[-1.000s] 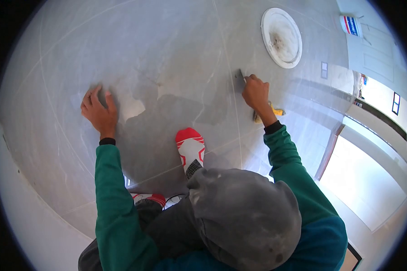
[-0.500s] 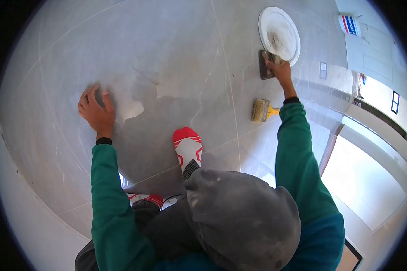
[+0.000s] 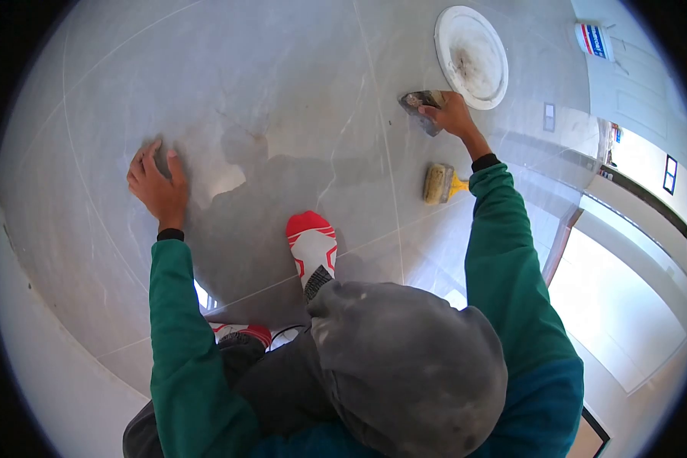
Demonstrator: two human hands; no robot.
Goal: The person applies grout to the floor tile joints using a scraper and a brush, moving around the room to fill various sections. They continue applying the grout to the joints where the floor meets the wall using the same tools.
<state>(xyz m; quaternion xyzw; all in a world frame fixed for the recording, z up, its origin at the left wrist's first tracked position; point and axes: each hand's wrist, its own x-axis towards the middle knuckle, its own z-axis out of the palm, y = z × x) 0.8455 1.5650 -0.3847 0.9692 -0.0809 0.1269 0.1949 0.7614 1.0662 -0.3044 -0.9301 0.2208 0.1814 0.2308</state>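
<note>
In the head view, my right hand is wrapped round a scraper with a flat, smeared blade. It is just below and left of a round white lid that has a grey-brown smudge on it. A wide brush with a yellow handle lies on the tile floor below that hand. My left hand rests at the floor on the left, its fingers bent and apart, with nothing visible in it. Darker, shiny patches show on the tiles near it.
My foot in a red and white sock stands on the grey tiled floor, with the other sock lower left. A white bucket with a red and blue label stands upper right. A pale wall borders the left side.
My right hand has drawn the scraper off the lid's edge, leftward over the tiles, and its blade is now turned at a slant. My left hand has barely shifted.
</note>
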